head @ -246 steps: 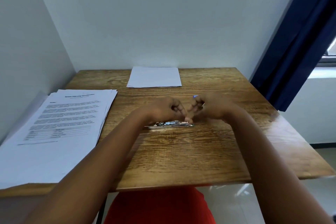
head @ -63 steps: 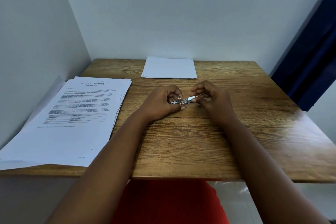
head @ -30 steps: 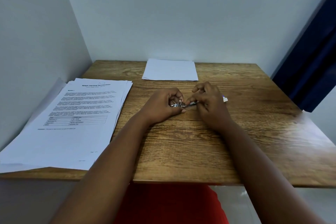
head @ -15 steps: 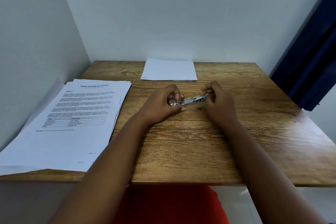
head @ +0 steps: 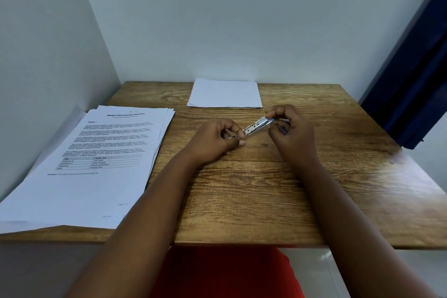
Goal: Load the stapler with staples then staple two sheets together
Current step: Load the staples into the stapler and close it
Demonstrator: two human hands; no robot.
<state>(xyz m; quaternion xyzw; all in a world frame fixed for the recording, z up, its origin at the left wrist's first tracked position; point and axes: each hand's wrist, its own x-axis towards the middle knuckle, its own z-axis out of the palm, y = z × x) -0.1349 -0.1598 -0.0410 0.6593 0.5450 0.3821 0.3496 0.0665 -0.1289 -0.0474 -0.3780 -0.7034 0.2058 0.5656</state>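
A small silver stapler [head: 257,125] with a blue tip is held just above the wooden table [head: 242,189], tilted up to the right. My left hand [head: 215,139] pinches its near-left end, fingers curled. My right hand [head: 292,133] grips the raised blue-tipped end, fingers curled round it. Whether staples are inside is hidden. A stack of printed sheets [head: 89,162] lies at the left of the table, and a few blank white sheets [head: 225,93] lie at the back centre.
Grey walls close in on the left and behind the table. A dark blue curtain [head: 411,75] hangs at the right. Red cloth [head: 225,273] shows below the table's front edge. Bare wood lies in front of and to the right of my hands.
My right hand has lifted the stapler's right end higher and drawn slightly right, so the metal body shows longer between my hands. My left hand stays in place.
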